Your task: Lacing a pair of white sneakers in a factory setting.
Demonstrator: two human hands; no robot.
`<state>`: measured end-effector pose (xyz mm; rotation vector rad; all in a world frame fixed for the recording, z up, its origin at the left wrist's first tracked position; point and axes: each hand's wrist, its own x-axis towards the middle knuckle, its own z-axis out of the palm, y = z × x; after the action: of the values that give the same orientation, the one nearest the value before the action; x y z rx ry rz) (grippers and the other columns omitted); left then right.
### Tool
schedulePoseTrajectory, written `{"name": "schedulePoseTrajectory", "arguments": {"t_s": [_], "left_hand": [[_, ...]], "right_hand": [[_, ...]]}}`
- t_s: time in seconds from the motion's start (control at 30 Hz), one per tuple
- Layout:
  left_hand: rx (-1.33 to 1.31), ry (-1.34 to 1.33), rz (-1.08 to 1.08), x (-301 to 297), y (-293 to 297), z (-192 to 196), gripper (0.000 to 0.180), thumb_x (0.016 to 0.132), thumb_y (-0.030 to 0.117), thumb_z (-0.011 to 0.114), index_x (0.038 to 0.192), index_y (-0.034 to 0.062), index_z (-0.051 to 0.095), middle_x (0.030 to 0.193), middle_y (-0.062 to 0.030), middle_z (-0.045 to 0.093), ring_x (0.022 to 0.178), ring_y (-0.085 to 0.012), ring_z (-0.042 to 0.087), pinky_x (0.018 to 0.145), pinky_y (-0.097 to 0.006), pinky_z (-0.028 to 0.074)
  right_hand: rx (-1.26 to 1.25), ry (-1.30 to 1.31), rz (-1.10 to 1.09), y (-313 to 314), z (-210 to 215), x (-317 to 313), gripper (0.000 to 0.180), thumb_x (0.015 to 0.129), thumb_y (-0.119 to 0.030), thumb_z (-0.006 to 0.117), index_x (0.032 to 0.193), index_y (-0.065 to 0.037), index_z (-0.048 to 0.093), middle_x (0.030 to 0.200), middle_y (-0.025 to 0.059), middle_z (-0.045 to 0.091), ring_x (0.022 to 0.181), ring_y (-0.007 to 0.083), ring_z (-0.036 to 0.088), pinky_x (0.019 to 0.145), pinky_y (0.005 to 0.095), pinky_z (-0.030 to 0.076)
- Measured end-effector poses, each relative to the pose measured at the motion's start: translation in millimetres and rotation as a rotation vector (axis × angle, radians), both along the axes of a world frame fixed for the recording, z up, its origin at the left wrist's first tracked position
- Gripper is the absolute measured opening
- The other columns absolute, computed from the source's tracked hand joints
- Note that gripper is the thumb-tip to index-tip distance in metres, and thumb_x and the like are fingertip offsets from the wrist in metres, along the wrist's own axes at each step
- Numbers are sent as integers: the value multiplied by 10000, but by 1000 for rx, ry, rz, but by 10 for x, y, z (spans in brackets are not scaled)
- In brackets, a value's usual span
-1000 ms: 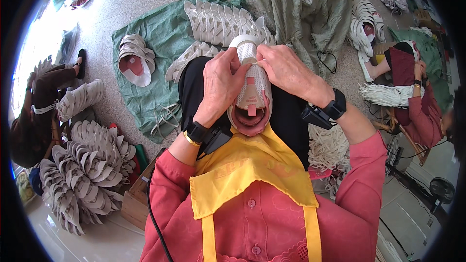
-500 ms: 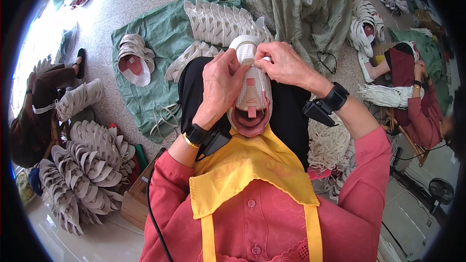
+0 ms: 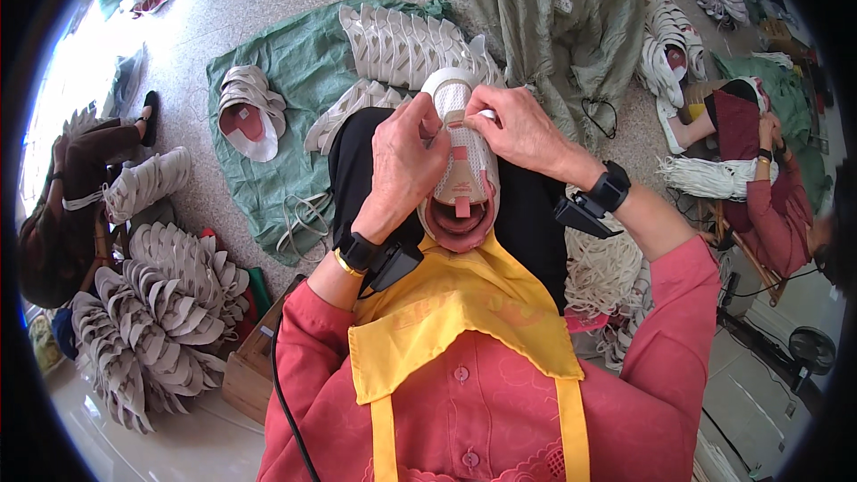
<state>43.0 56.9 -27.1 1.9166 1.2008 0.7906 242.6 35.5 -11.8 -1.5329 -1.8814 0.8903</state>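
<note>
in the head view, holds a white mesh shoe (image 3: 461,166) with pink lining over black-trousered legs (image 3: 527,241), toe pointing away, heel opening toward the yellow apron (image 3: 469,326). curls the left hand (image 3: 403,161) against the left edge of the shoe, thumb and fingertips bunched near each other; cannot tell what, if anything, between them. pinches a small white piece (image 3: 487,114) between thumb and fingertips of the right hand (image 3: 528,131) at the right edge of the shoe, too small to identify

beyond the shoe, shows a row of nested pale uppers (image 3: 411,43) on a green sheet (image 3: 303,45); left of the shoe, on the same sheet, a short stack of pale shoes (image 3: 253,112). farther left of the shoe and nearer the body, shows a big heap of grey-white uppers (image 3: 156,312) beside a wooden box (image 3: 253,373). right of the shoe, past the legs, shows a tangle of white laces (image 3: 600,275); beyond and right of the shoe, a grey-green sack (image 3: 567,27); far right of the shoe, a seated co-worker in dark red (image 3: 775,225) near a white lace bundle (image 3: 714,175)
</note>
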Motion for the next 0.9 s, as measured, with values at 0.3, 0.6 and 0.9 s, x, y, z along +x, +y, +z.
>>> {"name": "schedulePoseTrajectory", "arguments": {"t_s": [0.3, 0.6, 0.9], "left_hand": [[21, -94, 46, -20, -90, 1, 205, 770, -53, 680, 792, 14, 487, 764, -81, 654, 668, -184, 628, 633, -292, 510], [17, -151, 67, -18, -116, -27, 207, 773, -55, 688, 788, 10, 492, 773, -93, 673, 659, -184, 618, 633, -294, 511], [-38, -185, 50, -28, -108, -32, 170, 789, -52, 696, 844, -1, 544, 781, -89, 683, 697, -185, 705, 664, -297, 551]], "right_hand": [[126, -97, 23, -174, -18, -119, 112, 946, -77, 653, 941, 5, 576, 878, 178, 663, 825, 412, 672, 694, 474, 519], [108, -145, 39, -211, 141, -71, 84, 936, -52, 612, 958, 8, 558, 882, 226, 645, 862, 446, 652, 740, 507, 524], [42, -96, 17, -159, 109, -103, 127, 925, -54, 636, 1004, 24, 574, 891, 223, 643, 864, 433, 658, 735, 513, 527]]}}
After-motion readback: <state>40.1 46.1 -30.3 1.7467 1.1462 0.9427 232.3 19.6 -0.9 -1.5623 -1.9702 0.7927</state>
